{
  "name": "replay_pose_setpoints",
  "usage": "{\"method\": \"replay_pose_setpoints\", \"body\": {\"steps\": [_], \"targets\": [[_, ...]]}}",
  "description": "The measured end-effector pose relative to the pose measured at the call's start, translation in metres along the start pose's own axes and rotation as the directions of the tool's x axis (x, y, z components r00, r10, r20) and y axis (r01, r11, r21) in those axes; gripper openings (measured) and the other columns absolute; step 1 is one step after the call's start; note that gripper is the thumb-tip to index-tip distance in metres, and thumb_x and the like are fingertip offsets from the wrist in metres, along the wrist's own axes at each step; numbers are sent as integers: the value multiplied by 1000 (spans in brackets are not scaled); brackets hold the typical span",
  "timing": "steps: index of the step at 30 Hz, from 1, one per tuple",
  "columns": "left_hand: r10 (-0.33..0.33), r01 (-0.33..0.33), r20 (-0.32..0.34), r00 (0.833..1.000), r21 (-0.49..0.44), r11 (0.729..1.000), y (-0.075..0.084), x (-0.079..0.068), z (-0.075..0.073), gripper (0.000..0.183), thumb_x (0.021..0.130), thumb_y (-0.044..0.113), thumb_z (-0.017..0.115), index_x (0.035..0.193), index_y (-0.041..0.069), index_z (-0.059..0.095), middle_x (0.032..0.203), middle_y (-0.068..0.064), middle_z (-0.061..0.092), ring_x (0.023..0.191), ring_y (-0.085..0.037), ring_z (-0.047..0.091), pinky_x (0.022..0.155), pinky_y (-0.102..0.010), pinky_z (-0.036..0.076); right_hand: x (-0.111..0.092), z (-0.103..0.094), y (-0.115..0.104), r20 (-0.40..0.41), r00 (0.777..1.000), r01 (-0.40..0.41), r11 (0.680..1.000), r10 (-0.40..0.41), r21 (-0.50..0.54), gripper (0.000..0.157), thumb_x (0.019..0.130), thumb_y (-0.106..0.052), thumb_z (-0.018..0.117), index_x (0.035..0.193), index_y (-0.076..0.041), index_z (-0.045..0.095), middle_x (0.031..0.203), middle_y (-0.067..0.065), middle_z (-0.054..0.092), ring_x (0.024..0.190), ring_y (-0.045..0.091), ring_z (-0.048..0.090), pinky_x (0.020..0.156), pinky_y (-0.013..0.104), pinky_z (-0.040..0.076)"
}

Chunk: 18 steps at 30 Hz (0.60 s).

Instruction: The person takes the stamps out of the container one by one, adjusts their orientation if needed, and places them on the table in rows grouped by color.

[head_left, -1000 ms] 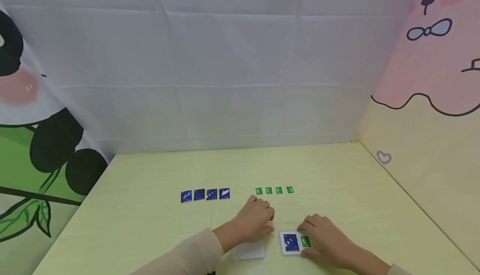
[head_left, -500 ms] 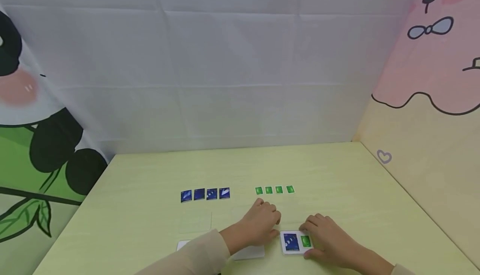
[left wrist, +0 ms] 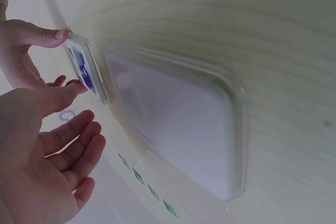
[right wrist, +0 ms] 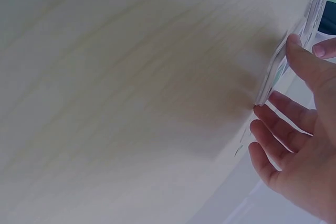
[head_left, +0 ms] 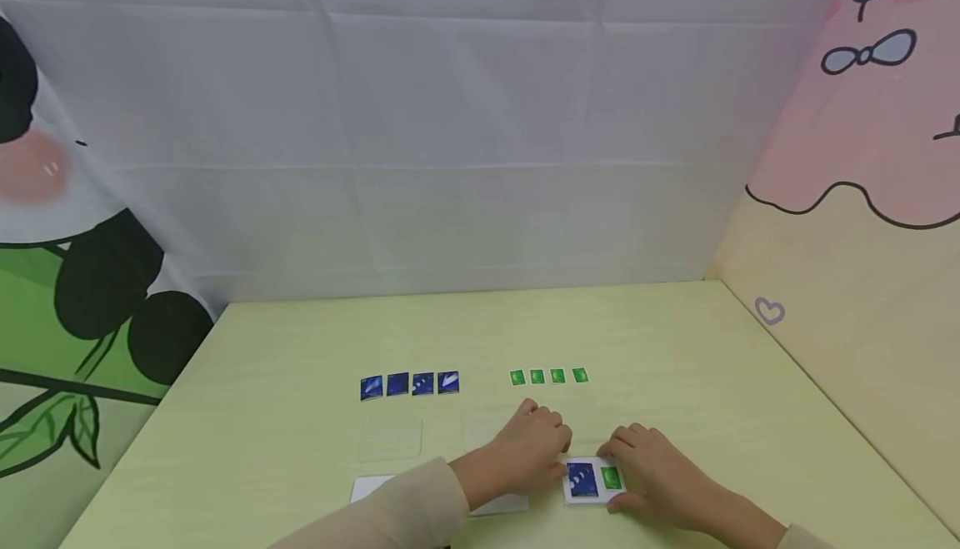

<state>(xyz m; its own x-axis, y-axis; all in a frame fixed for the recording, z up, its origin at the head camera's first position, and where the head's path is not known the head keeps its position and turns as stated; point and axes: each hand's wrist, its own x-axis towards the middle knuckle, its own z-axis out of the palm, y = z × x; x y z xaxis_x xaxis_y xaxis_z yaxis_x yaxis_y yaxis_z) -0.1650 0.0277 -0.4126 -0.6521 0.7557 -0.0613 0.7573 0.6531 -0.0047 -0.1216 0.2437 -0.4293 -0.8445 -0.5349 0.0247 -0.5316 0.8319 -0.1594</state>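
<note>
Pinches a flat, white, rectangular case (head_left: 603,498) by its right end with the right hand (head_left: 663,476), setting thumb and fingertip on opposite edges, a grip seen side-on only from the right wrist. Has the left hand (head_left: 528,449) at the case's left edge, loosely curved and gripping nothing; cannot tell from any view whether it touches. Shows from the left wrist alone the clear raised rim round a white, round-cornered panel (left wrist: 178,124), partly hidden overhead by the beige sleeve (head_left: 412,503). Holds within the case, right of the bench's (head_left: 300,349) middle, a blue picture (head_left: 582,480) and a smaller green picture (head_left: 611,478). Has shifted the left hand rightward since a second ago, uncovering a second white panel's (head_left: 367,486) corner.
</note>
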Motion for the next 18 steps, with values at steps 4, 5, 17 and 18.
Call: {"method": "replay_pose_setpoints", "body": {"steps": [4,5,17,18], "targets": [[1,0,14,1000,-4,1000,2,2,1,18,86,41,67,94,24,64,88,11,59,82,-5,50,87,-26,36,0,1,1,-5,1000,0,1000,0,-5,51,73,-54,75,109,-18,66,104,-12,61,93,6,50,85,35,47],[0,0,18,1000,-4,1000,3,2,2,18,86,41,67,94,24,64,88,11,59,82,-5,51,87,-26,36,0,1,1,-6,1000,0,1000,0,-6,51,73,-53,75,109,-18,66,104,-12,61,93,6,50,85,35,47],[-41,39,52,998,30,999,11,6,8,31,86,48,65,103,22,65,90,10,61,84,-6,51,87,-27,37,0,2,0,-11,1000,3,1000,-3,10,50,74,-52,75,110,-18,66,103,-13,61,93,5,50,85,34,47],[-47,45,57,997,30,999,12,6,8,32,86,49,65,103,22,65,91,10,61,84,-7,52,87,-27,37,0,2,0,-14,1000,5,1000,-5,10,50,74,-52,75,109,-18,66,103,-12,61,93,5,50,85,34,47]]}}
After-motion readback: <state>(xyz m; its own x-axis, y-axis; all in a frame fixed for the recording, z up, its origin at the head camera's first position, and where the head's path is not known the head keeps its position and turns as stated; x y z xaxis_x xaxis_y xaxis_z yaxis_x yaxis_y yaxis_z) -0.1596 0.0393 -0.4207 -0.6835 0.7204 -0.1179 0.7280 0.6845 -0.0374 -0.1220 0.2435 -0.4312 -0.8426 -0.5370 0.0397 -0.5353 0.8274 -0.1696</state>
